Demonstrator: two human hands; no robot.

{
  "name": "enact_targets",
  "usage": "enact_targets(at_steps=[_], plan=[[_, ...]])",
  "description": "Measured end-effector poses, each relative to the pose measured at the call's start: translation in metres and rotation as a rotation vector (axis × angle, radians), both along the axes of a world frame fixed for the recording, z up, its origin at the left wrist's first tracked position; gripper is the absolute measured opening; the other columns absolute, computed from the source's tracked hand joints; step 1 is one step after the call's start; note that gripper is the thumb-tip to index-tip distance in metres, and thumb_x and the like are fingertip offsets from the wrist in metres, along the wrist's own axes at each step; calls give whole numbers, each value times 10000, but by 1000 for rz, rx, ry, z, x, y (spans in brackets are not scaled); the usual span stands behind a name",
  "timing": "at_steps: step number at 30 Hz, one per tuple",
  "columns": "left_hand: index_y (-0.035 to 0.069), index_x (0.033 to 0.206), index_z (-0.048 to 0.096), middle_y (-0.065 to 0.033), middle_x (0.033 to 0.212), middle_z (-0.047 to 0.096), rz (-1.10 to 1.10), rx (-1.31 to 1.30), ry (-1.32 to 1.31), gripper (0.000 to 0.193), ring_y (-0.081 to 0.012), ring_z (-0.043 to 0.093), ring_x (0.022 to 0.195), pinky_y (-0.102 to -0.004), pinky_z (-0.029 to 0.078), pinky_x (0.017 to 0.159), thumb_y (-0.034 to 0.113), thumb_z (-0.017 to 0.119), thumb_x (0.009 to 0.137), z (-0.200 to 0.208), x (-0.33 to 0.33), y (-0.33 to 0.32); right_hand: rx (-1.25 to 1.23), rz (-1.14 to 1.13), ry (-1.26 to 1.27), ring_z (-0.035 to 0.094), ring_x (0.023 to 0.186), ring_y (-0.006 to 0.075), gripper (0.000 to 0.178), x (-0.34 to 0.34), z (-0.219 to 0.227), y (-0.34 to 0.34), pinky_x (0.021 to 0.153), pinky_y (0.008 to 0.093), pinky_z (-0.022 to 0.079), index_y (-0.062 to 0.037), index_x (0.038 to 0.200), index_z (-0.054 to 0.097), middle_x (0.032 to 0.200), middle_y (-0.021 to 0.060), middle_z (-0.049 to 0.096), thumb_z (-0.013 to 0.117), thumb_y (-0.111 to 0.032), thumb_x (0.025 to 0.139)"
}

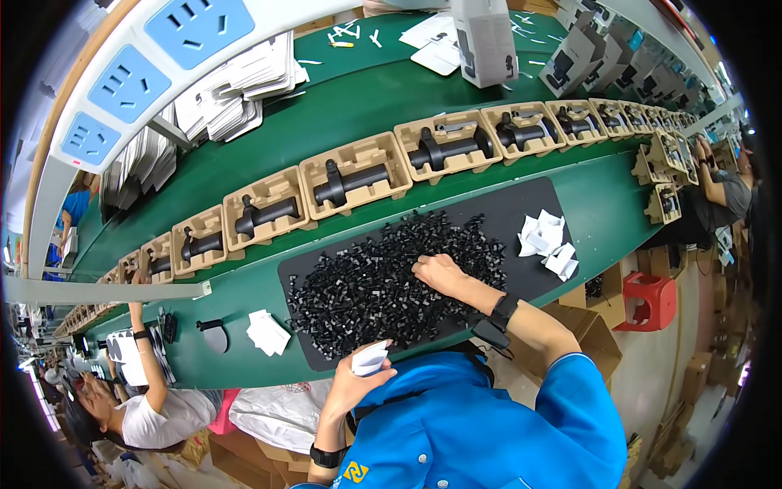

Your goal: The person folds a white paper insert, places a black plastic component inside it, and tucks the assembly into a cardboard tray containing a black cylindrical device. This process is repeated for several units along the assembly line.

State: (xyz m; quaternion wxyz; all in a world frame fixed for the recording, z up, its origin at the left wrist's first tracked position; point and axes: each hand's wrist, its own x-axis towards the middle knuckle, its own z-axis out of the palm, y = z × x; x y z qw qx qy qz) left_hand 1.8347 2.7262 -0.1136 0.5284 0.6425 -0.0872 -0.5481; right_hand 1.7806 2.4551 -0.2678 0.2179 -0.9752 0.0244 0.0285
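A wide heap of small black parts (366,285) covers most of a dark mat (533,196) on the green bench. My right hand (440,275) reaches into the heap's right side with its fingers curled together; whatever they pinch is hidden. At the mat's near edge, my left hand (356,381) holds a small white paper packet (370,359) between thumb and fingers. More white packets (543,238) lie in a loose pile on the mat's right end. Another stack of white packets (267,332) rests on the bench left of the mat.
Beyond the mat runs a row of cardboard trays (354,175) holding black cylindrical devices. Stacked white cards (236,94) and printed boxes (485,45) stand farther back. A power strip (130,81) hangs upper left. Co-workers sit at both sides; a red stool (649,300) stands right.
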Motion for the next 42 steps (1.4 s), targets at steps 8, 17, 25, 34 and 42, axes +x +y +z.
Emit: enact_targets(at_steps=[8, 17, 25, 34, 42], plan=[[-26, 1163, 560, -28, 872, 624, 59, -130, -74, 511, -89, 585, 804, -231, 489, 725, -60, 728, 681, 17, 11, -7, 1004, -452, 234, 651, 605, 122, 146, -2, 118, 12, 509, 231, 504, -2, 898, 683, 725, 91, 673, 639, -128, 839], [10, 1133, 593, -88, 1024, 643, -196, -263, -200, 497, -148, 605, 957, -274, 482, 845, 50, 764, 668, 58, 18, -37, 749, 57, -225, 650, 677, 201, 156, -40, 248, 56, 566, 263, 519, -43, 938, 692, 841, 100, 663, 677, -67, 785], [49, 1125, 622, -101, 1070, 642, -314, -302, -369, 480, -173, 618, 968, -281, 486, 835, 16, 728, 658, 60, 21, -24, 300, 293, 124, 622, 586, 345, 427, -53, 258, 81, 505, 445, 484, 12, 1179, 515, 695, 199, 615, 499, -52, 757], [46, 1189, 585, -100, 1123, 627, -242, -418, -296, 613, -186, 611, 998, -298, 474, 875, 10, 735, 596, 65, 10, -16, 238, 394, 308, 610, 538, 343, 356, -37, 263, 102, 464, 454, 479, 62, 1077, 515, 613, 204, 589, 503, -62, 743], [44, 1159, 594, -106, 1003, 655, 53, -411, -676, 526, -185, 641, 905, -285, 497, 817, -11, 735, 655, 64, 15, -1, 266, 301, -55, 583, 464, 266, 401, -32, 282, 85, 415, 373, 456, -35, 1140, 541, 565, 106, 561, 605, -80, 747]])
